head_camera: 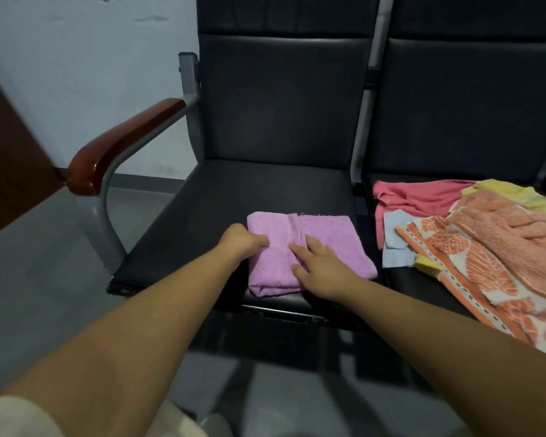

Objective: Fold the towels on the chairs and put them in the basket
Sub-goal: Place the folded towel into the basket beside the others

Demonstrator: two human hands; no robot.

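A folded purple towel (325, 238) lies near the front of the left black chair seat (221, 203). My left hand (241, 242) grips the towel's left edge with curled fingers. My right hand (320, 266) lies flat on the towel's middle, fingers spread. On the right chair seat a heap of unfolded towels lies: a pink one (423, 197), an orange patterned one (473, 272), a peach one (511, 228), a light blue one (394, 247) and a yellow one (511, 190). No basket is in view.
The left chair has a brown wooden armrest (123, 143) on a grey metal frame. A brown door or panel (10, 152) stands at the far left. Grey floor (44, 253) lies to the left and below the seats.
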